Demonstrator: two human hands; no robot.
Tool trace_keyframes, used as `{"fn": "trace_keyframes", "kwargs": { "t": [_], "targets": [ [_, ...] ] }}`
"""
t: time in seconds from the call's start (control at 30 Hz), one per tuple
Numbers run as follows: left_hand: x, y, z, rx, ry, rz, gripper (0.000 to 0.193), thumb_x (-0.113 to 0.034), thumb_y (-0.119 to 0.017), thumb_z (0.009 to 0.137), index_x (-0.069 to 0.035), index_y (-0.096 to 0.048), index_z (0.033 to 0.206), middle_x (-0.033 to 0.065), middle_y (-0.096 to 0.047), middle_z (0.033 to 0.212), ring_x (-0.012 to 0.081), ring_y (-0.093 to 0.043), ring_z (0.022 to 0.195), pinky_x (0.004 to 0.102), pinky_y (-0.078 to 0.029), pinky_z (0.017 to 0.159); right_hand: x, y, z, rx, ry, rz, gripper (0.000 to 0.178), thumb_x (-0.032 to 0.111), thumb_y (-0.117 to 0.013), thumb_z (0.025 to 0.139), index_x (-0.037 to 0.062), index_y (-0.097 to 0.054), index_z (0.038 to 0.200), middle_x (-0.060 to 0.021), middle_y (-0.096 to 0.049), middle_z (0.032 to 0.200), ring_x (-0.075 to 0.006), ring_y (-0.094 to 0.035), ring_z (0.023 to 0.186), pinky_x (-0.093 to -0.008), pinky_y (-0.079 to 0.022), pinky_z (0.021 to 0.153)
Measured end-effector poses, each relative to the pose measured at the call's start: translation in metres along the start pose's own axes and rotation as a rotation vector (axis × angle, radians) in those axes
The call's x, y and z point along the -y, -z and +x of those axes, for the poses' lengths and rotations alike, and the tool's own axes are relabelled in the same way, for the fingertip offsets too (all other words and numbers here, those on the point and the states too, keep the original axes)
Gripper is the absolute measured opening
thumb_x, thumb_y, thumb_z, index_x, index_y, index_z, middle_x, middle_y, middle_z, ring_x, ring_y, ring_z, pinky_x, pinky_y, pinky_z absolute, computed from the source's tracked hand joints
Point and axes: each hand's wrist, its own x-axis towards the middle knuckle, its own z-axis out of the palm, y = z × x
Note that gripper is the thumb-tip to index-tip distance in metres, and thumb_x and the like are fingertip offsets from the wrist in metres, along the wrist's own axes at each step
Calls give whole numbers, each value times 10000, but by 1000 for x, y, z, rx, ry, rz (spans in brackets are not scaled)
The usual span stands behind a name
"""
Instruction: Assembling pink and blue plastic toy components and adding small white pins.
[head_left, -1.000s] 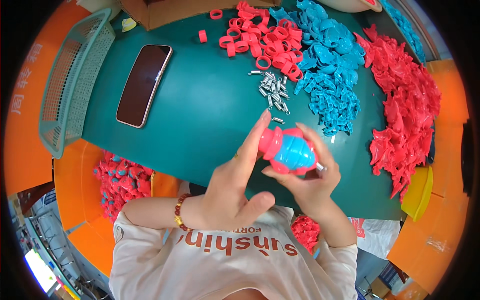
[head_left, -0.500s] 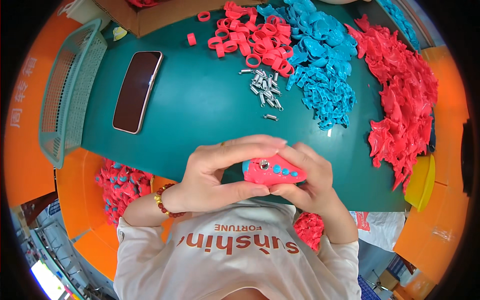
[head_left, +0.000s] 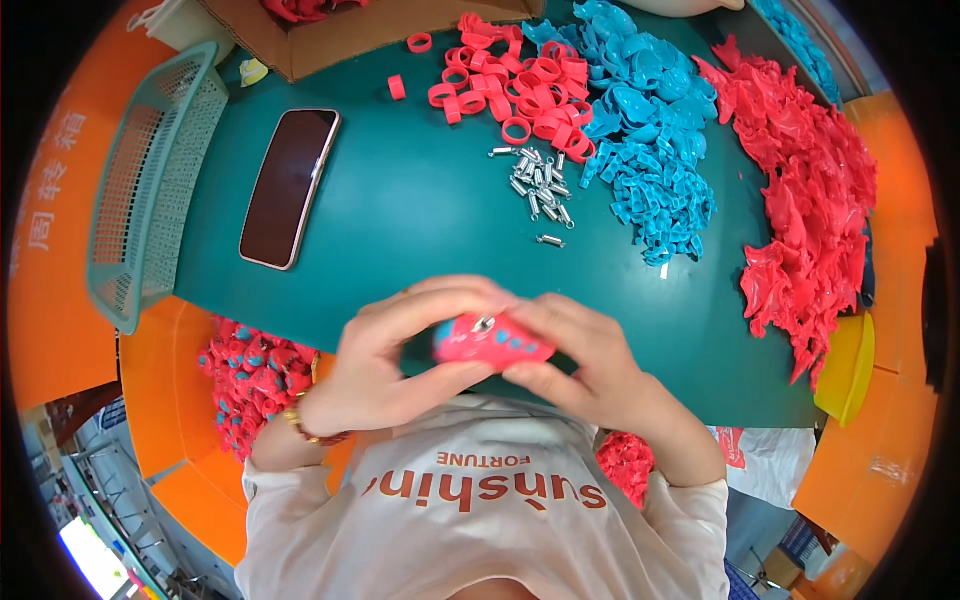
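My left hand (head_left: 395, 345) and my right hand (head_left: 585, 350) are both closed on a red plastic toy part (head_left: 480, 347) in front of my chest, at the table's near edge. Blue dots run along its right side, and a blue piece shows at its left end. A small silvery metal piece sits in a hole on its top. My thumbs press from the near side while the fingers wrap the far side. Beyond my hands lies a small pile of metal springs (head_left: 540, 185), with one spring (head_left: 550, 240) lying apart.
On the green table (head_left: 400, 200) lie red rings (head_left: 520, 90), blue plastic pieces (head_left: 655, 190), red plastic shells (head_left: 810, 200) and a phone (head_left: 288, 190). A pale green basket (head_left: 155, 190) stands at left. Below it, an orange bin (head_left: 160, 390) contains red-and-blue toy parts (head_left: 250, 380).
Both hands have shifted left with the red toy part between them, which looks slightly blurred now. The table and its things sit a little farther right in view.
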Motion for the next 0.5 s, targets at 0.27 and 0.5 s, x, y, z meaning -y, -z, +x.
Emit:
{"fn": "trace_keyframes", "kwargs": {
  "t": [0.27,0.5],
  "targets": [
    [-30,161,-99,255,796,389,374,-111,-746,730,-8,-625,1068,115,-653,998,202,-610,950,308,-473,822,7,26,-9,-48,-238,-62,387,-8,-603,823,32,-569,1206,-107,-632,942,-130,-564,693,-236,-465,593],
    [15,157,-130,341,1015,586,409,-138,-760,725,-3,-623,1086,114,-663,1041,181,-635,940,294,-502,799,-2,21,-7,29,-122,-191,266,-1,-617,821,29,-631,1085,-91,-644,823,-197,-615,711,-294,-482,616]
  ]
}}
